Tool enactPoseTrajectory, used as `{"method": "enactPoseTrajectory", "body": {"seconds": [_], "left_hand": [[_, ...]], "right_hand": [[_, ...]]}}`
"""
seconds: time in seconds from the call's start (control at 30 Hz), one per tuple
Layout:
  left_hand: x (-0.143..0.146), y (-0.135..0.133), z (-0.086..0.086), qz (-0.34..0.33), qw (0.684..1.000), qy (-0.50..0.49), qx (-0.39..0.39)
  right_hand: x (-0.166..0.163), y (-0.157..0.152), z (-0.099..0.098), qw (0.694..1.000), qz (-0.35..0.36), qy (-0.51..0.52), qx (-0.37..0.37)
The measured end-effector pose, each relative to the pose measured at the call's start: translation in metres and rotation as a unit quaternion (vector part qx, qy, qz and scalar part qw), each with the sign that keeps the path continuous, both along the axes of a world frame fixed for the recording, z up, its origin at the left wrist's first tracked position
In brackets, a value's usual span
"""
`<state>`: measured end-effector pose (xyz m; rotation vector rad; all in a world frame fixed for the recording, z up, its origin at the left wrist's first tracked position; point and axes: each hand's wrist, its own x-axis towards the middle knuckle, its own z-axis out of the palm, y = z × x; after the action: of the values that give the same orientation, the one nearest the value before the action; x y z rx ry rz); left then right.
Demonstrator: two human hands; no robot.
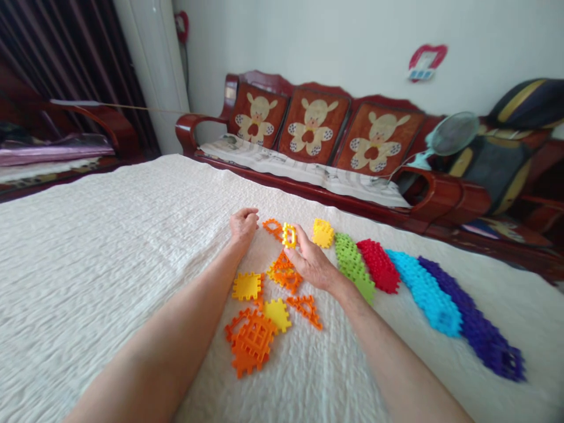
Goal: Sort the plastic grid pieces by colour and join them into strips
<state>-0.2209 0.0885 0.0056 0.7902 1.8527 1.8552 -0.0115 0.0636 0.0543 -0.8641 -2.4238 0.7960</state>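
Note:
My right hand (312, 261) grips a yellow building piece (289, 235) with an open middle and notched edges, thumb and fingers on its right side. To the left, my left hand (244, 223) hovers over or rests on the bed cover with curled fingers; whatever they may hold is hidden. Between the hands lies an orange piece (272, 226). Nearer me are a yellow square piece (247, 286), another yellow piece (277, 315), an orange triangular piece (307, 309) and an overlapping orange pile (253, 341). Beyond my right hand sits a small yellow stack (323, 233).
Rows of overlapping pieces run along the right: green (355, 267), red (379, 265), light blue (425, 291) and purple (473, 323). All lie on a white quilted cover (118, 235). Behind it stands a wooden sofa (291, 170) with bear-patterned cushions and a fan (453, 134).

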Motion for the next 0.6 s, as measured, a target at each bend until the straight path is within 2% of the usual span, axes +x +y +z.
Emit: {"method": "enactPoseTrajectory", "body": {"seconds": [0.27, 0.6], "left_hand": [[0.001, -0.003, 0.0, -0.012, 1.0, 0.009, 0.016], [-0.003, 0.004, -0.009, -0.008, 1.0, 0.022, -0.006]], "right_hand": [[0.028, -0.007, -0.02, 0.996, -0.077, -0.003, -0.038], [0.023, -0.002, -0.028, 0.995, -0.09, 0.036, -0.022]]}}
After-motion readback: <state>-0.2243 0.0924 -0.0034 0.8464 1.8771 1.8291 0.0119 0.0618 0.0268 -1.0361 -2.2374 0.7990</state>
